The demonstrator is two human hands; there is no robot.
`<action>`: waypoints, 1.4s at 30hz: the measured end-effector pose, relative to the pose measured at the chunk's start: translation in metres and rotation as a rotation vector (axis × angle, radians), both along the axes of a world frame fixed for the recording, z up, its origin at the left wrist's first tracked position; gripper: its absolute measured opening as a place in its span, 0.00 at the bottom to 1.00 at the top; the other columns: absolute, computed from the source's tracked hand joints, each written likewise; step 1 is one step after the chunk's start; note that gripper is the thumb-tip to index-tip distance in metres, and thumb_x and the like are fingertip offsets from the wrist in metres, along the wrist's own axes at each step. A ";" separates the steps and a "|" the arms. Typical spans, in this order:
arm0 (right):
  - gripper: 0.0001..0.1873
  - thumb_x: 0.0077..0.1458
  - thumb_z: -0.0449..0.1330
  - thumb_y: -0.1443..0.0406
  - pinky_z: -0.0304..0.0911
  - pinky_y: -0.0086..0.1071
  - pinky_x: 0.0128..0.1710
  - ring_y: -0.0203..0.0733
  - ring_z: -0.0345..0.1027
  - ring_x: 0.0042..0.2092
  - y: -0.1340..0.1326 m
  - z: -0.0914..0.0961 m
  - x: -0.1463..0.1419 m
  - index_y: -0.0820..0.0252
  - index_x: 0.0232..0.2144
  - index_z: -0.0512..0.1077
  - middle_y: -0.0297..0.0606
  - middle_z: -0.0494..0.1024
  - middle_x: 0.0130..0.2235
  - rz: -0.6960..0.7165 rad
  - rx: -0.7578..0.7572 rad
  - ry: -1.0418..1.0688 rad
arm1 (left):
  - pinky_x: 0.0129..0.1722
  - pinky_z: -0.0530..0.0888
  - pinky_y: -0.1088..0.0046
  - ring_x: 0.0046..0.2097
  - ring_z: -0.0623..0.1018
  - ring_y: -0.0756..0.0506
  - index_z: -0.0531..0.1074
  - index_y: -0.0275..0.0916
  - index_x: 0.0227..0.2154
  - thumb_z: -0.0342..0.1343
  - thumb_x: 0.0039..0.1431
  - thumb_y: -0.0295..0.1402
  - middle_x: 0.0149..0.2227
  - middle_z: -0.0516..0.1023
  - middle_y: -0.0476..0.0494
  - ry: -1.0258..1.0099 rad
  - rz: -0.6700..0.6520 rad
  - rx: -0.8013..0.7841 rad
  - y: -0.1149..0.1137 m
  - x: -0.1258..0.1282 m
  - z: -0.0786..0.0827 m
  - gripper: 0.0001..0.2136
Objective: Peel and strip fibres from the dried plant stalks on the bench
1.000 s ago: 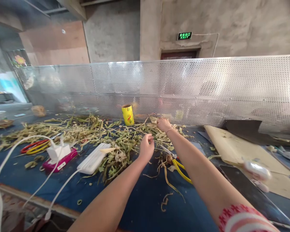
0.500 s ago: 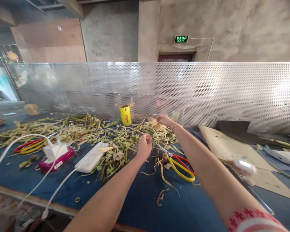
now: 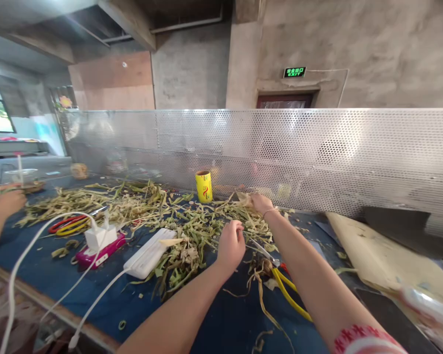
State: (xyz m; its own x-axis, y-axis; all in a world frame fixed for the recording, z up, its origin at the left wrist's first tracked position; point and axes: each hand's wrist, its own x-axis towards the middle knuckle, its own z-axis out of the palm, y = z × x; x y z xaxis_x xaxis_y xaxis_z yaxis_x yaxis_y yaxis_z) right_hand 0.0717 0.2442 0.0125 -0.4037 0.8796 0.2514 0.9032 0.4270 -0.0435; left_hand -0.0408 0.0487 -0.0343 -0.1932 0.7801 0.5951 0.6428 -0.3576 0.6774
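My right hand (image 3: 261,202) reaches to the back of the heap, its fingers bent down and closed on pale dried leaves (image 3: 244,198) near the metal panel. My left hand (image 3: 232,246) hovers at the front right side of the heap with curled fingers; anything inside them is hidden. Greenish, withered leaves (image 3: 184,260) lie to its left. Below and between my forearms are scissors with yellow and red handles (image 3: 288,294), partly covered by my right forearm. Under their blades sits a brown clump of dry roots (image 3: 260,268).
A yellow printed roll (image 3: 204,187) stands upright behind the heap. A white power strip (image 3: 151,253) and a magenta socket block (image 3: 101,251) with cables lie left. Another person's hand (image 3: 9,202) is at the far left. Perforated metal (image 3: 221,142) borders the table; cardboard (image 3: 376,250) lies right.
My view has turned left and up, so the scene sits further right and lower. Another person's hand has come into view at left. Both my hands stay around the heap.
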 end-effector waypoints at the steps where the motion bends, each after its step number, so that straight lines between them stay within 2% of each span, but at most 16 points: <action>1: 0.16 0.55 0.45 0.69 0.61 0.32 0.37 0.46 0.70 0.41 0.003 0.002 -0.002 0.64 0.40 0.70 0.52 0.74 0.41 -0.017 0.018 0.033 | 0.41 0.69 0.66 0.41 0.72 0.45 0.64 0.40 0.36 0.43 0.53 0.25 0.36 0.73 0.41 0.006 0.004 -0.012 -0.001 0.000 0.000 0.09; 6: 0.16 0.57 0.43 0.68 0.59 0.29 0.34 0.42 0.70 0.38 0.018 0.027 0.000 0.66 0.44 0.65 0.51 0.75 0.37 -0.048 0.131 0.189 | 0.40 0.68 0.66 0.41 0.71 0.44 0.64 0.40 0.36 0.42 0.53 0.26 0.36 0.73 0.41 0.015 0.014 -0.094 -0.005 0.002 0.006 0.09; 10: 0.17 0.57 0.43 0.67 0.59 0.28 0.35 0.41 0.69 0.39 0.023 0.048 0.012 0.66 0.47 0.62 0.48 0.75 0.39 -0.053 0.202 0.251 | 0.41 0.68 0.66 0.42 0.70 0.45 0.63 0.39 0.38 0.41 0.54 0.27 0.37 0.72 0.42 0.004 -0.002 -0.140 -0.006 0.003 0.011 0.10; 13: 0.18 0.56 0.42 0.68 0.59 0.29 0.37 0.41 0.68 0.39 0.024 0.056 0.020 0.66 0.47 0.61 0.47 0.74 0.39 -0.050 0.231 0.246 | 0.42 0.67 0.66 0.42 0.70 0.45 0.63 0.38 0.39 0.42 0.55 0.28 0.37 0.72 0.42 0.006 -0.010 -0.155 -0.007 0.004 0.013 0.10; 15: 0.21 0.53 0.45 0.70 0.60 0.30 0.39 0.43 0.67 0.42 0.023 0.057 0.023 0.70 0.50 0.59 0.52 0.72 0.42 -0.038 0.238 0.223 | 0.42 0.67 0.66 0.42 0.70 0.45 0.63 0.38 0.38 0.42 0.55 0.28 0.37 0.72 0.41 0.016 -0.026 -0.149 -0.008 0.005 0.014 0.10; 17: 0.26 0.50 0.48 0.71 0.59 0.32 0.43 0.44 0.64 0.46 0.021 0.054 0.024 0.73 0.53 0.55 0.56 0.67 0.48 0.003 0.241 0.188 | 0.42 0.67 0.65 0.42 0.70 0.45 0.63 0.38 0.38 0.42 0.55 0.28 0.37 0.72 0.41 0.026 -0.040 -0.130 -0.008 0.006 0.014 0.09; 19: 0.27 0.49 0.51 0.69 0.58 0.32 0.47 0.44 0.60 0.50 0.018 0.048 0.021 0.70 0.53 0.57 0.54 0.62 0.53 0.083 0.230 0.134 | 0.42 0.67 0.66 0.41 0.70 0.45 0.63 0.38 0.38 0.42 0.55 0.27 0.37 0.71 0.41 0.029 -0.046 -0.118 -0.008 0.006 0.013 0.09; 21: 0.19 0.49 0.54 0.66 0.57 0.32 0.48 0.43 0.59 0.51 0.013 0.039 0.015 0.63 0.46 0.67 0.47 0.64 0.52 0.177 0.184 0.042 | 0.42 0.67 0.66 0.41 0.70 0.46 0.63 0.38 0.37 0.43 0.54 0.26 0.36 0.71 0.42 0.030 -0.051 -0.110 -0.008 0.006 0.012 0.08; 23: 0.11 0.48 0.54 0.67 0.58 0.35 0.47 0.44 0.61 0.49 0.008 0.027 0.008 0.61 0.35 0.73 0.45 0.68 0.47 0.238 0.100 -0.107 | 0.42 0.67 0.66 0.40 0.70 0.46 0.64 0.38 0.36 0.43 0.53 0.25 0.35 0.71 0.43 0.033 -0.062 -0.099 -0.007 0.007 0.011 0.09; 25: 0.11 0.48 0.53 0.70 0.57 0.38 0.47 0.47 0.60 0.49 0.004 0.013 0.002 0.62 0.32 0.74 0.47 0.69 0.46 0.227 0.077 -0.165 | 0.41 0.67 0.66 0.40 0.70 0.46 0.64 0.38 0.36 0.44 0.52 0.24 0.34 0.71 0.43 0.043 -0.078 -0.087 -0.008 0.008 0.011 0.09; 28: 0.15 0.49 0.51 0.72 0.58 0.40 0.46 0.49 0.60 0.50 0.001 -0.002 -0.005 0.60 0.38 0.73 0.49 0.68 0.47 0.176 0.070 -0.195 | 0.42 0.67 0.66 0.39 0.70 0.46 0.64 0.38 0.36 0.43 0.52 0.24 0.33 0.71 0.43 0.082 -0.093 -0.070 -0.010 0.010 0.012 0.09; 30: 0.17 0.50 0.50 0.72 0.59 0.39 0.45 0.47 0.62 0.49 0.000 -0.005 -0.007 0.59 0.41 0.71 0.49 0.69 0.47 0.148 0.064 -0.190 | 0.41 0.68 0.66 0.39 0.70 0.46 0.64 0.37 0.36 0.43 0.52 0.24 0.33 0.71 0.42 0.104 -0.093 -0.062 -0.011 0.010 0.013 0.10; 33: 0.16 0.53 0.48 0.70 0.60 0.34 0.41 0.44 0.66 0.44 -0.003 0.005 -0.005 0.62 0.39 0.72 0.49 0.73 0.42 0.127 0.043 -0.155 | 0.40 0.68 0.67 0.39 0.70 0.46 0.64 0.37 0.37 0.43 0.52 0.24 0.33 0.72 0.42 0.102 -0.088 -0.053 -0.009 0.010 0.012 0.10; 36: 0.16 0.54 0.47 0.69 0.60 0.31 0.39 0.43 0.67 0.42 -0.011 0.027 0.004 0.66 0.36 0.74 0.49 0.74 0.40 0.124 0.042 -0.095 | 0.39 0.69 0.67 0.38 0.71 0.46 0.64 0.37 0.37 0.43 0.52 0.24 0.33 0.72 0.42 0.083 -0.078 -0.052 -0.005 0.008 0.011 0.10; 39: 0.15 0.55 0.48 0.65 0.58 0.26 0.39 0.38 0.67 0.41 -0.028 0.048 0.019 0.61 0.36 0.74 0.41 0.76 0.39 0.152 0.060 -0.011 | 0.38 0.70 0.67 0.37 0.71 0.46 0.64 0.37 0.37 0.44 0.52 0.25 0.33 0.72 0.42 0.075 -0.056 -0.049 0.000 0.005 0.011 0.09; 42: 0.17 0.56 0.46 0.63 0.59 0.25 0.34 0.35 0.67 0.35 -0.052 0.058 0.037 0.62 0.34 0.74 0.37 0.77 0.33 0.139 0.069 0.074 | 0.41 0.70 0.65 0.39 0.71 0.45 0.65 0.37 0.37 0.44 0.52 0.24 0.34 0.72 0.42 0.097 -0.052 -0.011 0.004 0.001 0.012 0.10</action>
State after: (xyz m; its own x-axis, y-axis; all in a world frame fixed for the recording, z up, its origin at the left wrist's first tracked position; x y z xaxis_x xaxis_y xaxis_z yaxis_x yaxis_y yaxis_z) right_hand 0.1091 0.1920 0.0706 -0.4987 0.7960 0.3430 0.8305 0.5521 -0.0738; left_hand -0.0402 0.0526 -0.0225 -0.0942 0.7941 0.6004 0.6864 -0.3850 0.6169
